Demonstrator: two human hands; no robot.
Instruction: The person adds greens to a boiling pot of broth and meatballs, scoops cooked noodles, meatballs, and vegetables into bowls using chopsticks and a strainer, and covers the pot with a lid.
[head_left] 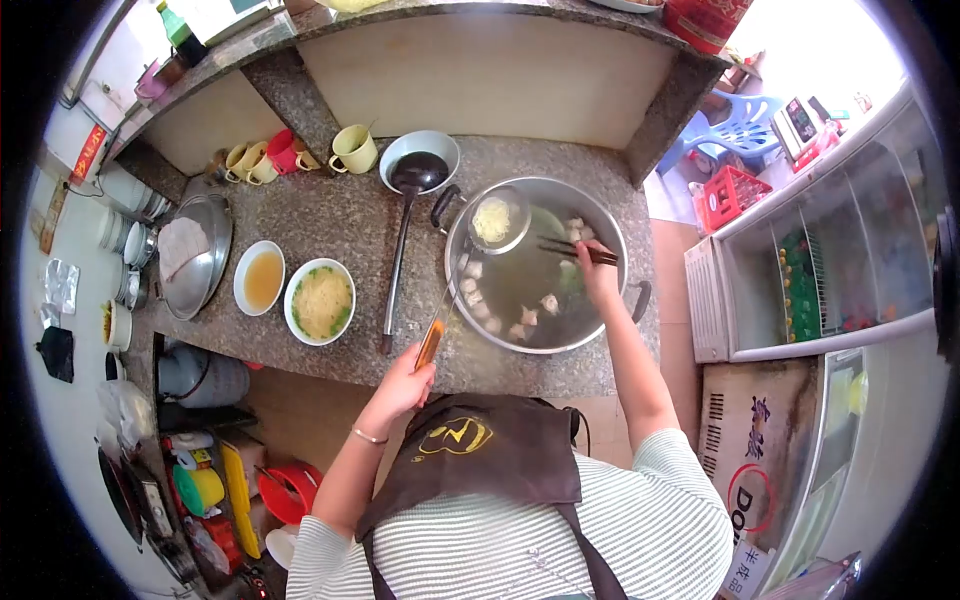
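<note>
My left hand [405,380] is closed around the wooden handle of a strainer [431,343]. Its round basket sits inside the rim of a large metal pot [620,235], with a small heap of pale noodles [491,219] in it. Over the pot's right side, my right hand [598,275] grips dark chopsticks [585,251], their tips pointing left towards the basket. Several wontons [472,292] and some green leaves [545,225] float in the cloudy liquid. Left of the pot stand a bowl of noodles in broth with chopped greens [320,302] and a bowl of brownish broth [263,279].
A long-handled ladle [400,255] rests in a pale bowl [440,146] behind the counter's middle. Several mugs [354,150] line the back. A metal tray [215,240] holds a cloth at left. A glass-fronted fridge [840,250] stands right; a red basin [290,490] sits below.
</note>
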